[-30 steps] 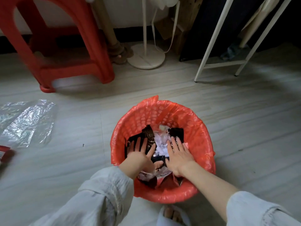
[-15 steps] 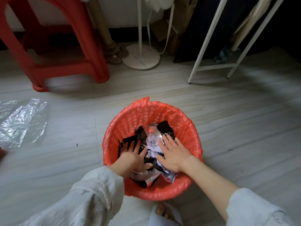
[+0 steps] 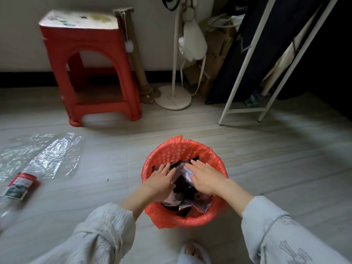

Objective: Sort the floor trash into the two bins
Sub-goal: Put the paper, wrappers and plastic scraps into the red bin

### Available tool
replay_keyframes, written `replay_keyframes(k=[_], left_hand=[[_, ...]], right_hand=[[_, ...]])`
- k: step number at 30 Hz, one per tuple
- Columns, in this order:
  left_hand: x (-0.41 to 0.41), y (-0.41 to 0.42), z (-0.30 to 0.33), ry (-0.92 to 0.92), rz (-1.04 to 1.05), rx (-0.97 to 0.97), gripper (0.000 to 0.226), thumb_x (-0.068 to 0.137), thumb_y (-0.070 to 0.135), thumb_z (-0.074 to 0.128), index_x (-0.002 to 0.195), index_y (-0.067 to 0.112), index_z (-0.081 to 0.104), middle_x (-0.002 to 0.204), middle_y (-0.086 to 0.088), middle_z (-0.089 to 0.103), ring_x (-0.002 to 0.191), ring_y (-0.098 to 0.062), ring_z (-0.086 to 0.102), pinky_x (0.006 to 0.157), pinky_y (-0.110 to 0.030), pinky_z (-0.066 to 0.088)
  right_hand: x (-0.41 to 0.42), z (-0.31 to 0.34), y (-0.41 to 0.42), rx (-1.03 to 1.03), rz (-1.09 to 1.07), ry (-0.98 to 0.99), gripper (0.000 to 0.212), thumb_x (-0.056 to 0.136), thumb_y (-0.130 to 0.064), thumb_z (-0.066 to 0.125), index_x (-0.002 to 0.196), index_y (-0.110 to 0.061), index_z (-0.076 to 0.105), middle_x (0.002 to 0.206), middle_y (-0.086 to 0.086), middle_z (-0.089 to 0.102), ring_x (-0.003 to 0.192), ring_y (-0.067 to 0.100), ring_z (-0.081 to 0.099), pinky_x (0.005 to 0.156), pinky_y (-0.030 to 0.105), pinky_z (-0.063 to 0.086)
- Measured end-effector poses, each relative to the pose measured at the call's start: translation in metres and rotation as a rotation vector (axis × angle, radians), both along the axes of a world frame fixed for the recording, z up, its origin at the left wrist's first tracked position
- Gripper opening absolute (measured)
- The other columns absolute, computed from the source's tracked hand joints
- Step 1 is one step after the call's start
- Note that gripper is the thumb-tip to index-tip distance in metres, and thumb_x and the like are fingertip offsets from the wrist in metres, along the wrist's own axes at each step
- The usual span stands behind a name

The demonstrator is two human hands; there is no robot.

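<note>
While both my hands reach down into the bin [image 3: 191,149], the fingers lie straight and spread, palms down on the trash [image 3: 183,189] heaped inside. My left hand [image 3: 161,181] presses flat on a dark wrapper at the left of the heap, and my right hand [image 3: 206,178] rests on the crumpled white and silvery pieces at the right; neither pinches anything that I can see. That bin is red mesh lined with a red bag [image 3: 164,219] folded over its rim, and it stands on the pale floor [image 3: 276,168] right in front of my slippered foot [image 3: 192,253]. Dark and shiny wrappers fill it nearly to the rim. Well to the left, on the floor, lies a sheet of clear plastic [image 3: 47,155], and just beside its near edge a bottle [image 3: 18,184] with a red label lies on its side, too blurred to tell more. By the wall stands a red stool [image 3: 91,67], with a white lamp stand [image 3: 174,94] to its right and a white rack [image 3: 245,73] further right.
</note>
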State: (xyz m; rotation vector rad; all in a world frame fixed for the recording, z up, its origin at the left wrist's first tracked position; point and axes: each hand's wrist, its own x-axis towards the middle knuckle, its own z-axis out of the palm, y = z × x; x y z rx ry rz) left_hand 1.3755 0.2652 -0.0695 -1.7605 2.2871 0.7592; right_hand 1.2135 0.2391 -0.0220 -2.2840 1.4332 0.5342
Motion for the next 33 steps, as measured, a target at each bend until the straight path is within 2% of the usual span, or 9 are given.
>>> replay_keyframes(k=[5, 10, 14, 18, 20, 23, 28, 31, 33], left_hand=[[0.027, 0.025, 0.044, 0.083, 0.031, -0.068, 0.058, 0.098, 0.019, 0.039, 0.148, 0.012, 0.011, 0.156, -0.014, 0.003, 0.145, -0.027, 0.002, 0.117, -0.035, 0.01], [0.063, 0.057, 0.097, 0.18, 0.035, -0.136, 0.052, 0.098, 0.016, 0.039, 0.146, 0.013, 0.022, 0.153, -0.011, 0.018, 0.139, -0.026, 0.024, 0.109, -0.029, 0.024], [0.118, 0.085, 0.124, 0.141, 0.07, -0.188, 0.049, 0.098, 0.02, 0.039, 0.145, 0.016, 0.025, 0.151, -0.006, 0.027, 0.136, -0.024, 0.03, 0.105, -0.027, 0.025], [0.19, 0.109, 0.126, -0.02, 0.047, -0.143, 0.045, 0.098, 0.025, 0.039, 0.142, 0.018, 0.031, 0.147, -0.004, 0.034, 0.134, -0.022, 0.034, 0.108, -0.031, 0.03], [0.234, 0.12, 0.117, -0.097, 0.062, -0.09, 0.044, 0.098, 0.028, 0.038, 0.141, 0.019, 0.032, 0.146, -0.004, 0.035, 0.133, -0.022, 0.036, 0.108, -0.035, 0.032], [0.289, 0.127, 0.096, -0.139, 0.165, -0.016, 0.045, 0.098, 0.031, 0.037, 0.141, 0.02, 0.032, 0.145, -0.004, 0.036, 0.132, -0.022, 0.037, 0.106, -0.033, 0.032], [0.387, 0.123, 0.023, -0.131, 0.393, 0.051, 0.043, 0.097, 0.034, 0.038, 0.139, 0.024, 0.035, 0.145, -0.002, 0.036, 0.129, -0.024, 0.041, 0.103, -0.035, 0.036], [0.422, 0.122, -0.031, -0.121, 0.437, 0.098, 0.043, 0.098, 0.032, 0.038, 0.14, 0.024, 0.033, 0.146, 0.001, 0.033, 0.132, -0.021, 0.036, 0.105, -0.032, 0.035], [0.435, 0.118, -0.065, -0.082, 0.432, 0.115, 0.043, 0.098, 0.03, 0.037, 0.14, 0.023, 0.033, 0.146, 0.001, 0.032, 0.134, -0.018, 0.031, 0.108, -0.032, 0.031]], right_hand=[[0.017, 0.04, 0.029, -0.048, -0.027, -0.015, 0.051, 0.101, -0.024, 0.025, 0.15, -0.02, 0.01, 0.159, 0.003, 0.006, 0.146, 0.018, 0.004, 0.119, 0.04, 0.007], [0.051, 0.084, 0.057, -0.122, -0.055, -0.124, 0.053, 0.1, -0.027, 0.032, 0.149, -0.017, 0.016, 0.157, 0.004, 0.015, 0.145, 0.017, 0.014, 0.118, 0.034, 0.013], [0.106, 0.105, 0.075, -0.147, 0.002, -0.188, 0.053, 0.098, -0.025, 0.036, 0.148, -0.018, 0.02, 0.151, 0.007, 0.031, 0.138, 0.024, 0.032, 0.112, 0.036, 0.027], [0.172, 0.104, 0.075, -0.148, 0.142, -0.159, 0.056, 0.098, -0.027, 0.037, 0.149, -0.021, 0.015, 0.148, 0.011, 0.034, 0.135, 0.028, 0.035, 0.108, 0.037, 0.03], [0.212, 0.095, 0.068, -0.133, 0.21, -0.158, 0.057, 0.098, -0.028, 0.038, 0.149, -0.02, 0.014, 0.147, 0.011, 0.037, 0.134, 0.029, 0.037, 0.106, 0.037, 0.031], [0.262, 0.068, 0.054, -0.104, 0.283, -0.161, 0.056, 0.098, -0.028, 0.038, 0.148, -0.019, 0.016, 0.147, 0.01, 0.039, 0.132, 0.028, 0.039, 0.105, 0.036, 0.033], [0.356, -0.017, 0.013, -0.033, 0.404, -0.125, 0.054, 0.098, -0.028, 0.037, 0.147, -0.019, 0.018, 0.147, 0.01, 0.038, 0.132, 0.028, 0.037, 0.105, 0.041, 0.036], [0.403, -0.081, -0.01, -0.021, 0.467, -0.058, 0.053, 0.097, -0.028, 0.037, 0.147, -0.019, 0.018, 0.146, 0.008, 0.035, 0.133, 0.028, 0.033, 0.103, 0.043, 0.037], [0.433, -0.125, -0.027, -0.002, 0.473, -0.048, 0.059, 0.097, -0.027, 0.04, 0.148, -0.019, 0.013, 0.151, 0.005, 0.027, 0.138, 0.026, 0.026, 0.106, 0.044, 0.035]])
